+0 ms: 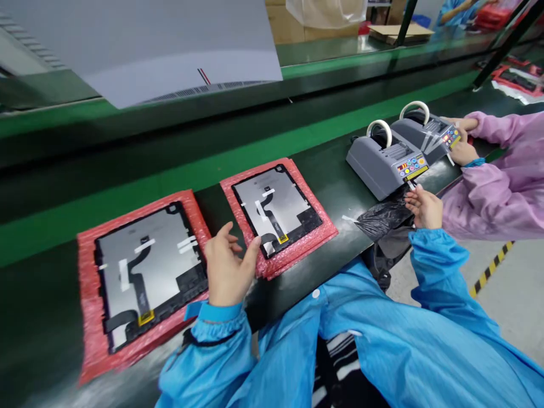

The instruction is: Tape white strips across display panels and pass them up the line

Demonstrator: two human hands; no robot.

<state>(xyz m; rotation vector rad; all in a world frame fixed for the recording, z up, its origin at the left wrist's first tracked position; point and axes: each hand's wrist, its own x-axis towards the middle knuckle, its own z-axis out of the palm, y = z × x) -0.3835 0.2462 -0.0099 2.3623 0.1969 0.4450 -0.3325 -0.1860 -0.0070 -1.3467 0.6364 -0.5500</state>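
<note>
Display panel (272, 212) | left grip (229, 266) open, empty, just beside | right grip (425, 207) open, empty, well apart

Seen from a camera worn on the seated person's head, the view looks forward and down across a dark workbench (297, 192) with a green edge strip (212, 170). The frame sits tilted, so the bench climbs from lower left to upper right. Closest to the lens, blue sleeves (382, 340) fill the bottom edge, with the left hand (229, 266) and right hand (425, 207) just beyond. Two display panels (144, 272) on red bubble wrap (297, 238) lie at close range, and two grey tape dispensers (382, 161) sit farther right. A co-worker's pink sleeve (501, 181) enters from the right edge. A second bench (340, 56) crosses the top of the view in the distance.
</note>
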